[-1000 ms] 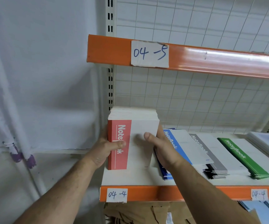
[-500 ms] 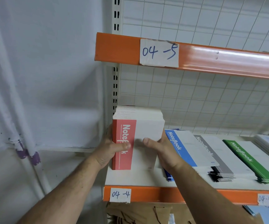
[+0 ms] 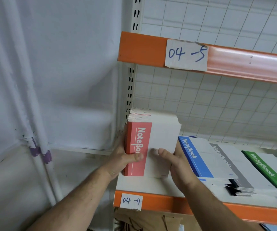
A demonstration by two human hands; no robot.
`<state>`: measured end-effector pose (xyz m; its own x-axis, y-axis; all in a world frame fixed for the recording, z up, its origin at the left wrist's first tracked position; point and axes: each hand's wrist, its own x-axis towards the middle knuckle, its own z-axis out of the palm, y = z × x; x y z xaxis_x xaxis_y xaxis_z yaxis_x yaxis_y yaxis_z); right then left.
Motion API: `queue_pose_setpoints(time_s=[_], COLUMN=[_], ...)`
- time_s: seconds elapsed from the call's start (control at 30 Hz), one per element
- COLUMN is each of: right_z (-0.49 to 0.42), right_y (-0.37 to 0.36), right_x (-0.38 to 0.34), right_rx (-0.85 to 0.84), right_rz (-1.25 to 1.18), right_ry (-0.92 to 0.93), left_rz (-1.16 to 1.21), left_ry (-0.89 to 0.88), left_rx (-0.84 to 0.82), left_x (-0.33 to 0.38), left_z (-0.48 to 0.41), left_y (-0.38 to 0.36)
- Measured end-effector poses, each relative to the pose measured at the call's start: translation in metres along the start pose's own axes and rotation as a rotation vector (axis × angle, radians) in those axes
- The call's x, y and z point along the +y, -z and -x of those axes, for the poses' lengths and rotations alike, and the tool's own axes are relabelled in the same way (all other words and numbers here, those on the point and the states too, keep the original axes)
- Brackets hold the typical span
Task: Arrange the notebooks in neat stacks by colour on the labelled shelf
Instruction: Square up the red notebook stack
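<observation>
The red notebooks [image 3: 152, 142] stand on their lower edge at the left end of the shelf [image 3: 144, 185], centre-left of the frame. Their long axis runs upward, leaning slightly back, with the cover facing out. Both hands are on them, equally near. The left hand [image 3: 122, 162] grips the spine side, thumb across the red band. The right hand [image 3: 177, 165] clasps the open edge, thumb on the white cover, fingers hidden behind. To lie flat, I'd say the bundle must tip back toward the wire grid [image 3: 217, 105], just left of the flat blue stack [image 3: 199, 159].
</observation>
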<state>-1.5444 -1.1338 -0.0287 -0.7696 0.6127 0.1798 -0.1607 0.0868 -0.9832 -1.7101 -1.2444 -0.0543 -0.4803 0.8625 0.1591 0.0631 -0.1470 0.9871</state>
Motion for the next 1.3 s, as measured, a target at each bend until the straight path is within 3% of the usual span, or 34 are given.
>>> queue_pose_setpoints(time_s=[0.23,0.77,1.1,1.3], right_z=[0.000,-0.002,-0.007,-0.022], right_y=[-0.006,-0.003,0.005,0.006], right_x=[-0.002,0.002,0.004,-0.022], right_rx=[0.089,0.039,0.049,0.083], right_rz=[-0.031,0.008,0.186,0.074], right_ry=[0.049,0.000,-0.086,-0.221], left_rz=[0.067,0.035,-0.144,-0.125], left_ry=[-0.002,0.020,0.013,0.183], left_rx=[0.027,0.034,0.106,0.179], left_x=[0.007,0.007,0.013,0.042], left_z=[0.002,0.004,-0.006,-0.020], left_y=[-0.005,-0.006,-0.004,-0.006])
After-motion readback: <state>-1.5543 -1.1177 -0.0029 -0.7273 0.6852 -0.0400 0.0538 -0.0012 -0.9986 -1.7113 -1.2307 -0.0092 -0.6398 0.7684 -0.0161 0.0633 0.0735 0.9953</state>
